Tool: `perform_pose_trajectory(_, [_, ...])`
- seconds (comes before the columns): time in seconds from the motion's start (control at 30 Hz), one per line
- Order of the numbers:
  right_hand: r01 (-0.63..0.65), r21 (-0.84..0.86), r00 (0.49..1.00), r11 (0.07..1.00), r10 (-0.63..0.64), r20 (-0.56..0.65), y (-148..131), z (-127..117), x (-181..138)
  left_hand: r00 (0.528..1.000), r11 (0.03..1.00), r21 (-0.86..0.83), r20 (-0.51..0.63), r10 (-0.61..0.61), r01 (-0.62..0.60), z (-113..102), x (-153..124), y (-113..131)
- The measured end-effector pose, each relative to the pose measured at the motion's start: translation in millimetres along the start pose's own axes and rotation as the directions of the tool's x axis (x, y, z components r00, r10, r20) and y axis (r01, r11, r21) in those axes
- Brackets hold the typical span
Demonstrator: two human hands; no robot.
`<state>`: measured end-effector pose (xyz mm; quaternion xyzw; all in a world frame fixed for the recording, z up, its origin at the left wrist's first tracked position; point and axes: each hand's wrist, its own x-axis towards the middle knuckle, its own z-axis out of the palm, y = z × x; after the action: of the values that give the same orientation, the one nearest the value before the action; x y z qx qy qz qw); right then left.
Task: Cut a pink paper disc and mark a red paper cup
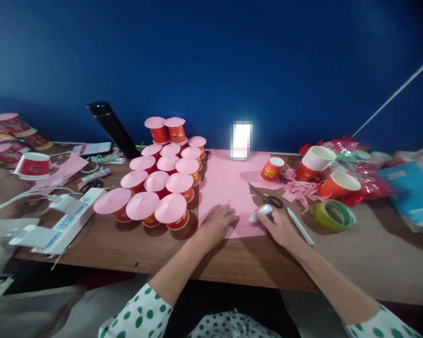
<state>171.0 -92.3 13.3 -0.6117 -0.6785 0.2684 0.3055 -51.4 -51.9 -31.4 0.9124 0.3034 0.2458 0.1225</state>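
Note:
A pink paper sheet (225, 183) lies flat on the brown table (373, 253) in front of me. My left hand (216, 223) rests on its near left corner with curled fingers pressing down. My right hand (280, 227) sits at the sheet's near right corner, closed round a small white tube (260, 213), probably a glue stick. A faint circle outline (240, 203) shows on the paper between my hands. Black-handled scissors (268, 197) lie just beyond my right hand, and a white pen (300, 226) lies beside it.
Several red cups capped with pink paper discs (162, 188) cluster at the left. A lone red cup (272, 169), stacked cups (313, 162), pink scraps (299, 190) and a green tape roll (334, 215) lie at the right. A white power strip (61, 223), a black flask (114, 129) and a lit phone (241, 140) stand nearby.

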Motion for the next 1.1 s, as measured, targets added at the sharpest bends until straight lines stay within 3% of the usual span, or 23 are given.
perform_pose_trajectory(0.2, [-0.039,0.059,0.999,0.998,0.04,-0.02,7.3,-6.4,-6.1,1.0,1.0,-0.021,-0.008,-0.009,0.009,-0.6,-0.2,0.6])
perform_pose_trajectory(0.47, [0.197,-0.152,0.98,0.968,-0.196,0.026,-14.5,4.9,-0.3,1.0,1.0,-0.025,0.007,-0.003,0.003,-0.7,0.4,0.9])
perform_pose_trajectory(0.6, [0.26,-0.172,0.965,0.95,-0.249,0.081,-12.9,11.3,4.5,1.0,1.0,-0.011,-0.016,0.0,-0.001,0.7,0.1,0.9])
perform_pose_trajectory(0.8, [0.252,-0.238,0.958,0.938,-0.209,0.195,-11.5,6.7,10.7,1.0,1.0,-0.002,-0.016,-0.001,0.001,0.1,1.2,1.7])
perform_pose_trajectory(1.1, [0.206,-0.375,0.978,0.904,-0.176,0.111,0.2,15.6,10.9,1.0,1.0,-0.013,-0.011,0.018,-0.018,3.4,1.3,-2.4])
